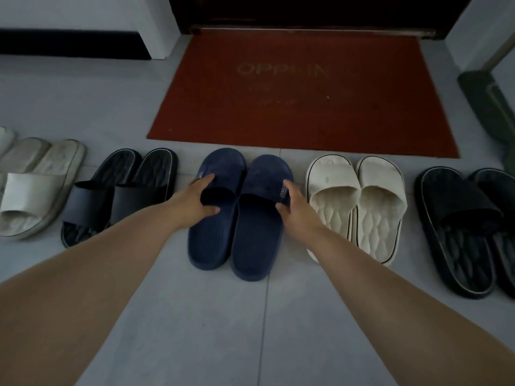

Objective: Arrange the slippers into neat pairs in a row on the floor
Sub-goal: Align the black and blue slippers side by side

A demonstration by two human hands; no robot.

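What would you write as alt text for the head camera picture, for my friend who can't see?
A left hand and a right hand each grip one strap of a navy slipper pair on the grey floor. It sits between a black pair and a cream pair, before a red doormat.

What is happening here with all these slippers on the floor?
A person is lining up slippers in front of a red doormat. The left hand grips the strap of the left navy slipper, and the right hand grips that of the right navy slipper. The two lie side by side on the floor. A black pair and a pale grey pair lie to their left, a cream pair and a second black pair to their right.
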